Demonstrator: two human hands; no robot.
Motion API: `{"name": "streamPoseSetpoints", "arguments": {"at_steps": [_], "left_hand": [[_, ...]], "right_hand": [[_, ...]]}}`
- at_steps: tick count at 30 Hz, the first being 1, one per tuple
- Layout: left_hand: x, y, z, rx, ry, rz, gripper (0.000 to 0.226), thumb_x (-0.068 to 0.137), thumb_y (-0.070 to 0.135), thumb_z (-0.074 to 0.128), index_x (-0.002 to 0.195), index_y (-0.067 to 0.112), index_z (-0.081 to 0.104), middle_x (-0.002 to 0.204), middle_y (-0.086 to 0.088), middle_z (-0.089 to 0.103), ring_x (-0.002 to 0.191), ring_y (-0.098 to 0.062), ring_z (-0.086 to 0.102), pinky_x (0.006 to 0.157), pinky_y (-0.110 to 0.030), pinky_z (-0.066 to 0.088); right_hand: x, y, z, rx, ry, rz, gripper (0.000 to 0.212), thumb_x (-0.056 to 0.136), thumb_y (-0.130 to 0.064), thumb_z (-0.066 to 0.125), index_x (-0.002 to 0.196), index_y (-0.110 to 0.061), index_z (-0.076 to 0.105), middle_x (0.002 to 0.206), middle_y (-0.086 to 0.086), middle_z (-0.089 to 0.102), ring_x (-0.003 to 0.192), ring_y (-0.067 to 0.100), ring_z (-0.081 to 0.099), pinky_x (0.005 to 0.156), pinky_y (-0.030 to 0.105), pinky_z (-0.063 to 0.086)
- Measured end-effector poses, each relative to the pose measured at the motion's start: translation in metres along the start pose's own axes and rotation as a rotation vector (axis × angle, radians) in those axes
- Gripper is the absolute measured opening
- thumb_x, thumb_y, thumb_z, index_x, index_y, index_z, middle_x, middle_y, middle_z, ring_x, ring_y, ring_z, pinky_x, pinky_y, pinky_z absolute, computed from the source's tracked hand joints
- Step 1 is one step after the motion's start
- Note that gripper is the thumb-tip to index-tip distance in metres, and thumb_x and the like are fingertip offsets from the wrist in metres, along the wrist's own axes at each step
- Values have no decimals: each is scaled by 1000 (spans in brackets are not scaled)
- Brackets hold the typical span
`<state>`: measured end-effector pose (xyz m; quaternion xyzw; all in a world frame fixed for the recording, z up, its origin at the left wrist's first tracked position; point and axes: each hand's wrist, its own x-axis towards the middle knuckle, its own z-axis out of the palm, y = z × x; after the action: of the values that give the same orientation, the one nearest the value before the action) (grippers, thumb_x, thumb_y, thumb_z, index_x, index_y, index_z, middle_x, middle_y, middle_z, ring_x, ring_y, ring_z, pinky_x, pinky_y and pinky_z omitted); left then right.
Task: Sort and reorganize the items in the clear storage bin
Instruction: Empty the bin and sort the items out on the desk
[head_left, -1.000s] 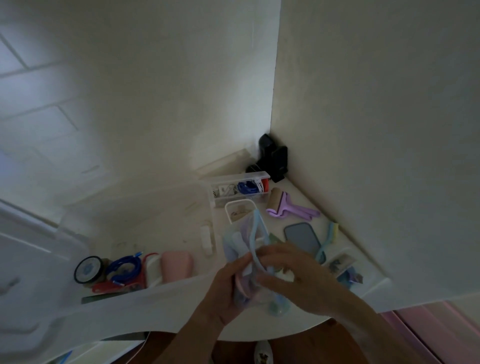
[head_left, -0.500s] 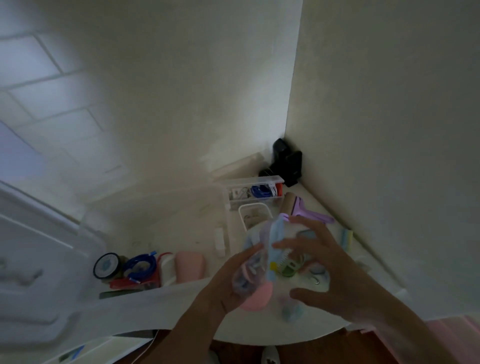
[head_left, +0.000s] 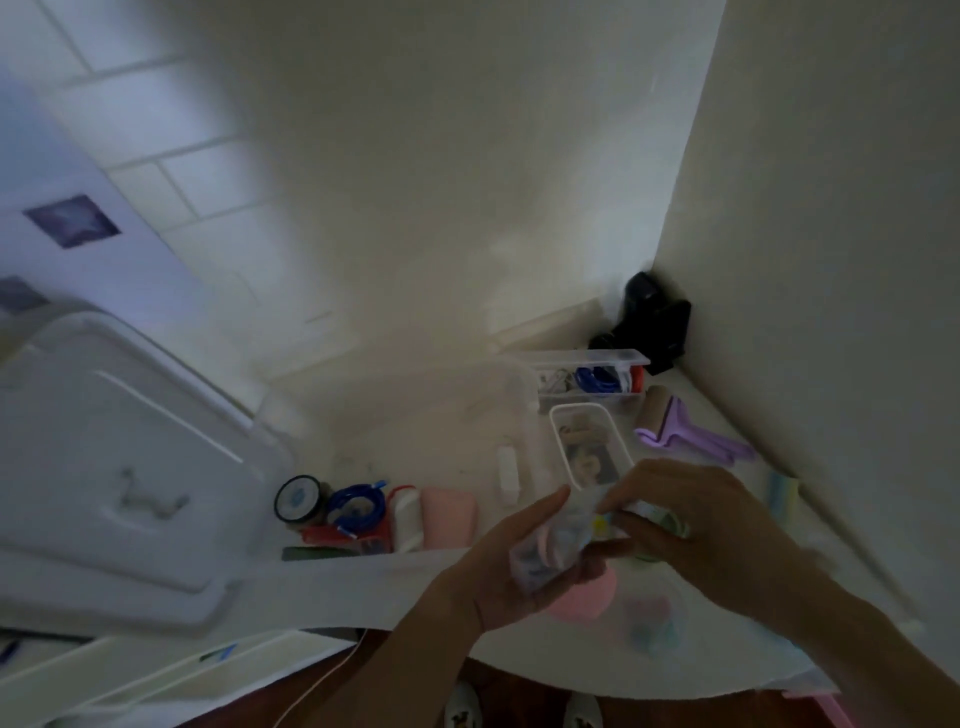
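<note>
White tabletop (head_left: 519, 649) in a dim corner: your left hand (head_left: 498, 566) and right hand (head_left: 696, 525) both grip a clear pouch (head_left: 550, 545), fingers curled round it, just right of the clear bin (head_left: 322, 566).

1. The clear bag (head_left: 553, 540) is blurred — its contents read only as pink and blue smears.
2. The right hand (head_left: 696, 525) hides the bag's right end; its forearm runs off the near right corner.
3. The small tray (head_left: 589, 447) has its near end covered by that hand.
4. The bin lid (head_left: 104, 467) at left is cut by the edge.
5. The black device (head_left: 649, 322) in the far corner is too dark to identify.
</note>
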<state>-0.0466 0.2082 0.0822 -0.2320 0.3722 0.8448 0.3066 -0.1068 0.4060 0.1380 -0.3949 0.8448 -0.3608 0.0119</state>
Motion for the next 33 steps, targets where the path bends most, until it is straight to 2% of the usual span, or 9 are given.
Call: {"name": "streamPoseSetpoints", "arguments": {"at_steps": [3,7,12,19,21,24,26,30,33], "left_hand": [[-7,6,-28,-31,185,50,82,57,44,93,121,1,67,117,-23,69,100,-36,71,83,-43,59],[-44,5,-65,175,535,387,48,80,46,67,116,14,70,110,-9,74,104,-29,69,81,-36,59],[-102,0,-82,819,504,786,45,84,35,75,128,29,64,130,15,63,113,-10,63,78,-27,58],[-128,-8,-120,739,735,727,16,80,31,79,86,44,73,65,1,72,50,-17,61,51,-28,50],[-135,-8,-126,728,692,703,20,82,22,79,90,39,72,76,-2,75,59,-27,66,56,-33,53],[-138,-9,-137,735,683,635,22,83,15,75,86,37,71,85,2,75,64,-8,67,59,-17,53],[-141,-9,-145,775,708,650,4,83,36,74,87,35,72,83,1,74,64,-9,66,61,-20,53],[-144,-17,-157,848,782,799,46,78,72,64,97,31,72,92,-1,71,79,-13,65,71,-29,54],[-147,-6,-147,889,753,1048,14,86,40,70,99,37,69,95,11,69,89,-11,70,74,-28,57]], "right_hand": [[11,-13,6,50,90,31,7,86,-25,66,89,-31,66,88,-21,63,84,-5,61,72,10,43],[30,-29,23,97,49,46,9,91,-37,57,94,-33,64,91,-19,61,85,-1,61,72,12,43],[48,-53,71,67,-97,16,3,92,-39,57,91,-39,60,89,-22,54,81,-6,56,67,9,39],[64,-83,131,188,-159,21,8,90,-45,64,97,-43,63,90,-22,56,79,-4,58,63,8,40],[67,-91,143,227,-184,18,13,89,-47,65,102,-46,63,90,-21,57,77,-3,58,60,6,39],[71,-100,159,329,-201,28,11,90,-45,66,101,-42,68,90,-20,61,72,-1,60,58,8,40],[74,-104,165,336,-177,44,10,90,-45,65,94,-38,70,85,-19,63,68,2,60,56,11,41],[78,-110,171,330,-198,71,9,90,-42,67,90,-33,69,79,-15,61,63,7,57,56,8,36],[79,-114,169,360,-213,92,5,90,-38,68,89,-33,67,82,-12,61,69,9,58,58,13,38]]}}
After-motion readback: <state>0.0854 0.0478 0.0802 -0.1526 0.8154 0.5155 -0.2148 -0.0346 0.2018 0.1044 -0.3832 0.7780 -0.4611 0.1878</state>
